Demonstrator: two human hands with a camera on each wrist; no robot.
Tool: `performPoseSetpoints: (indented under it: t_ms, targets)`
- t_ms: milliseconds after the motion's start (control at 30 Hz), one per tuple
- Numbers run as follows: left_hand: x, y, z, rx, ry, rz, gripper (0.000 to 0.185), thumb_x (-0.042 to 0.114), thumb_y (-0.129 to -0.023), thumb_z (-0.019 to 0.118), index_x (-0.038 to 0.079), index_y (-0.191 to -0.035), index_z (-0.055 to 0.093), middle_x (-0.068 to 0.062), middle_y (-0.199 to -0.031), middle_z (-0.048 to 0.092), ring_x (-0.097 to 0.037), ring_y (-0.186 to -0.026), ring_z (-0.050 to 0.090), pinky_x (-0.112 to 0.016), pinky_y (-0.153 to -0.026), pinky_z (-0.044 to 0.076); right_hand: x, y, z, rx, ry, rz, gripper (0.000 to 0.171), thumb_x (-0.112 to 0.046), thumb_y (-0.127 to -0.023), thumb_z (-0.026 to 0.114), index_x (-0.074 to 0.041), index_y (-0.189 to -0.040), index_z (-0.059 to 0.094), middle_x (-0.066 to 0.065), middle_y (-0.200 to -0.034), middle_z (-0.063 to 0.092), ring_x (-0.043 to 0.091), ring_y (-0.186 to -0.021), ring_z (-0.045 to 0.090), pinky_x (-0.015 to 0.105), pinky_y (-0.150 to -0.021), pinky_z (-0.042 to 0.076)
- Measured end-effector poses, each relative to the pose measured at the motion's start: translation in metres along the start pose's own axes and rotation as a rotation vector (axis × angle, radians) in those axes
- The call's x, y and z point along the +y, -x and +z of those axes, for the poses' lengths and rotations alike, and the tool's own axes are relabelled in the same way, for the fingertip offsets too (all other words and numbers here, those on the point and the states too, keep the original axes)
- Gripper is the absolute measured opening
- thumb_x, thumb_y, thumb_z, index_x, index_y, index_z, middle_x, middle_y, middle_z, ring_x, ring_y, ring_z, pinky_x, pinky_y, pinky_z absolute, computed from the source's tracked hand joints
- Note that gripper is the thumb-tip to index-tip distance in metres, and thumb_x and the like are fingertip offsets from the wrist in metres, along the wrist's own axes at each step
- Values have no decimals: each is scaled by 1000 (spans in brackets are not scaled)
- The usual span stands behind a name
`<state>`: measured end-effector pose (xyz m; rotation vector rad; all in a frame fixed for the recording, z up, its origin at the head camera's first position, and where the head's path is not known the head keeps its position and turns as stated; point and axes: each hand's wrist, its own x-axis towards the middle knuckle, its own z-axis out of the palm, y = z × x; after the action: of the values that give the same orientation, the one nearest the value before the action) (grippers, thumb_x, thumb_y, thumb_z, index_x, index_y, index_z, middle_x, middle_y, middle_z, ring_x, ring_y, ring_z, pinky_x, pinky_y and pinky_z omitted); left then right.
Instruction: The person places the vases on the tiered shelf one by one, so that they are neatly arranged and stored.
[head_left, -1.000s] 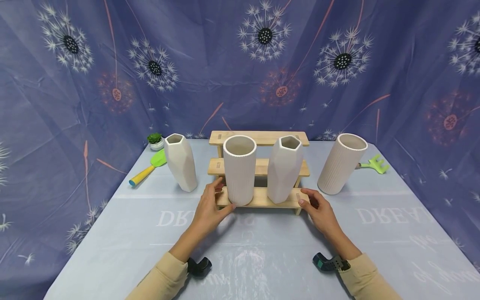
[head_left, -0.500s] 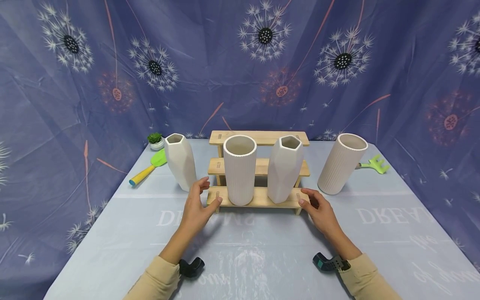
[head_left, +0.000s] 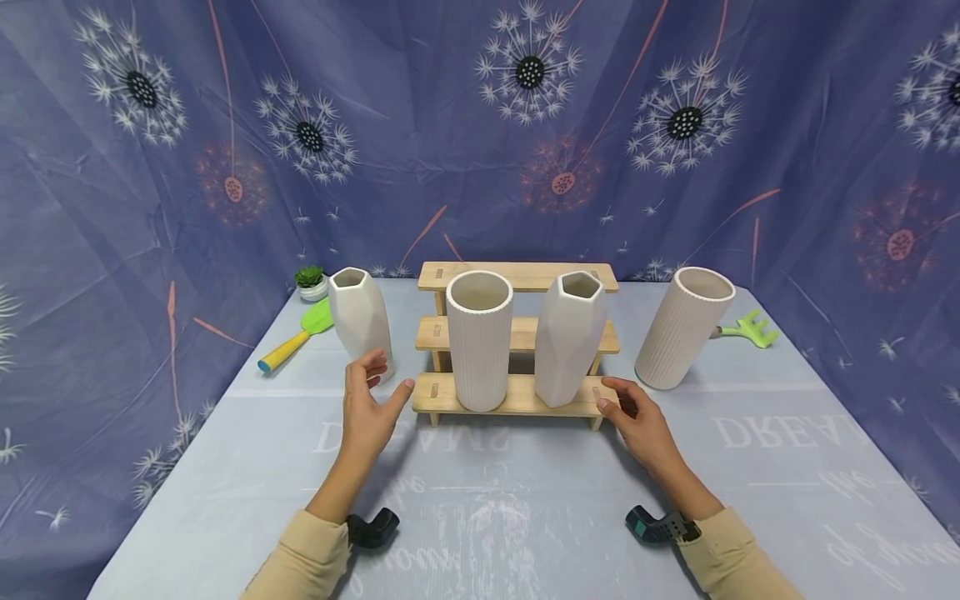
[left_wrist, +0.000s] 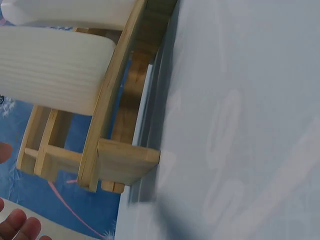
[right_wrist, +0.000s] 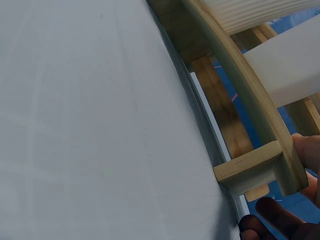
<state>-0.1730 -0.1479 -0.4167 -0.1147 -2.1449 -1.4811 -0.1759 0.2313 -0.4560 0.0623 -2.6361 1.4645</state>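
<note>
A dandelion-print blue cloth hangs behind a pale grey counter [head_left: 247, 467], and at its middle stands a three-step wooden rack [head_left: 517, 337]. On the rack's lowest step a ribbed vase [head_left: 480, 340] and a faceted vase [head_left: 569, 340] stand upright, apparently there for display. Just left of the rack, the left hand [head_left: 367, 408] hovers with fingers spread and released, grasping nothing, near a second faceted vase [head_left: 362, 324]. The right hand [head_left: 643, 421] rests at the rack's right end, thumb against the step, probably to steady it; only the right wrist view shows that contact, at the rack's foot [right_wrist: 248, 170]. A second ribbed vase [head_left: 683, 327] stands right of the rack.
</note>
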Motion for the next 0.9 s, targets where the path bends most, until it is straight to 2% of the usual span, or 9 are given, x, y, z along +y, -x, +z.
performPoseSetpoints:
  t_ms: [133, 367, 600, 733, 900]
  targets:
    - [-3, -3, -3, 56, 2, -15, 59, 7, -80, 73, 3, -131, 43, -16, -123, 46, -26, -112, 47, -40, -95, 37, -1, 0, 0, -5, -8, 6, 48, -35, -94, 57, -12, -135, 48, 15, -129, 56, 24, -116, 50, 15, -86, 40]
    - [27, -4, -10, 118, 33, -37, 57, -4, -79, 69, -11, -128, 40, -31, -121, 43, -41, -111, 44, -52, -96, 37, 0, -1, 0, -10, -13, 18, 48, -28, -94, 58, -9, -136, 47, 18, -130, 55, 25, -117, 50, 17, -86, 41]
    - [-10, -14, -12, 167, 37, -44, 62, 3, -78, 73, -3, -131, 41, -24, -125, 42, -32, -113, 45, -46, -96, 38, -1, -1, 0, -8, -18, 10, 47, -31, -94, 57, -10, -135, 48, 17, -130, 55, 26, -118, 51, 19, -88, 41]
    - [-15, -19, -14, 191, 36, -43, 65, 4, -76, 75, -1, -131, 40, -22, -123, 42, -26, -111, 45, -39, -94, 39, -2, 0, 0, -2, -13, -1, 47, -34, -94, 57, -10, -134, 49, 16, -130, 55, 26, -118, 51, 18, -87, 40]
    - [-18, -24, -17, 224, 40, -65, 68, 4, -75, 75, -1, -132, 37, -22, -122, 39, -25, -112, 43, -40, -97, 39, -1, -1, 0, 4, -5, -9, 48, -35, -94, 57, -10, -134, 49, 16, -130, 55, 25, -116, 51, 13, -85, 39]
